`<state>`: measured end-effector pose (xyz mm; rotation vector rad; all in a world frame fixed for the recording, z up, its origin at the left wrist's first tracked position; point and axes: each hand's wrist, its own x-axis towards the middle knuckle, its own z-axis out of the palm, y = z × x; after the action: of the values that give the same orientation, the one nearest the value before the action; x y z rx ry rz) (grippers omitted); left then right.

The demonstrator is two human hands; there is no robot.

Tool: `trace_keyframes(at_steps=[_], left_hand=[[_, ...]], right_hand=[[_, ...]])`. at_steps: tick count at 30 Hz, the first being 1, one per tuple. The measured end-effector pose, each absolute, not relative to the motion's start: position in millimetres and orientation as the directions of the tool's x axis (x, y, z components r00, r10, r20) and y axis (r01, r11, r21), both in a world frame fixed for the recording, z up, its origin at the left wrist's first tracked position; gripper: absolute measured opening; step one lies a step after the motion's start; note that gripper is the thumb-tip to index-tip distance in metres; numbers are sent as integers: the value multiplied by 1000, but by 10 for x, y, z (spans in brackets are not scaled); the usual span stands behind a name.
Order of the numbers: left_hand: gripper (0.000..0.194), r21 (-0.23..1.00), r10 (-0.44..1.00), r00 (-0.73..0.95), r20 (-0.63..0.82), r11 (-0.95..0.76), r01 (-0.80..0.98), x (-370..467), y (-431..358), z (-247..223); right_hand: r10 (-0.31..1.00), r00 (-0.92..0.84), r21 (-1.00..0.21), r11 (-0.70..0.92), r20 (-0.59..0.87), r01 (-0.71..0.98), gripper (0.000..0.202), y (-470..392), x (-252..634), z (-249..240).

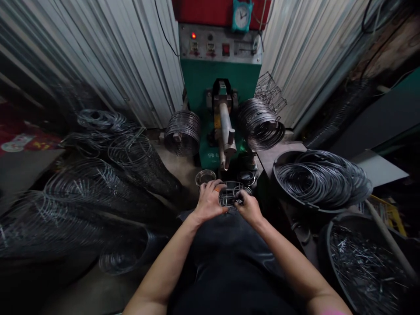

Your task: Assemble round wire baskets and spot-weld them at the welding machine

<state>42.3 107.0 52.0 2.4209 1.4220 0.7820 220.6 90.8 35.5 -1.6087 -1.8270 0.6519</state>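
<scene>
A small round wire basket point(227, 199) is held low in front of the machine. My left hand point(207, 202) is closed around its left side, with orange bands on the fingers. At its right side, my right hand point(250, 209) pinches the wire with thumb and fingers; dark coverings show on the fingertips, and the exact grip point is partly hidden. Just beyond the hands, the metal welding arm point(225, 124) of a green machine point(193, 78) points down toward the basket. Round wire pieces sit beside it, one metal ring point(205, 176) at the left.
Wire coils point(182, 133) and a second bundle of hoops point(260, 124) flank the machine. Tall stacks of wire rings point(88, 192) crowd the left floor. On the right stand a tub of wire hoops point(278, 192) and a bin of short wire pieces point(323, 253).
</scene>
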Motion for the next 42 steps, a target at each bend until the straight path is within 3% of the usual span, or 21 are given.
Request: trace_keyframes(at_steps=[5,9,12,17,29,42], left_hand=[[69,526,883,364,296,-469,710,374,1101,447],[72,578,898,330,291,-439,688,347,1125,430],[72,609,910,301,285,-415,676,349,1143,454],[73,632,918,282,277,-396,666,345,1164,478],[74,680,908,263,327,-419,602,215,1521,350],[72,769,938,178,296,-345,538,242,1837,309]], right_hand=[[948,-245,-770,308,202,558,14,857,2253,313],[857,-467,-748,455,219,484,18,911,2370,440],[819,-540,-710,497,194,499,24,936,2403,520],[833,-528,-630,500,164,594,22,983,2364,518],[825,-514,-529,553,236,644,22,1312,2238,457],[847,-488,-475,526,212,706,12,1640,2171,676]])
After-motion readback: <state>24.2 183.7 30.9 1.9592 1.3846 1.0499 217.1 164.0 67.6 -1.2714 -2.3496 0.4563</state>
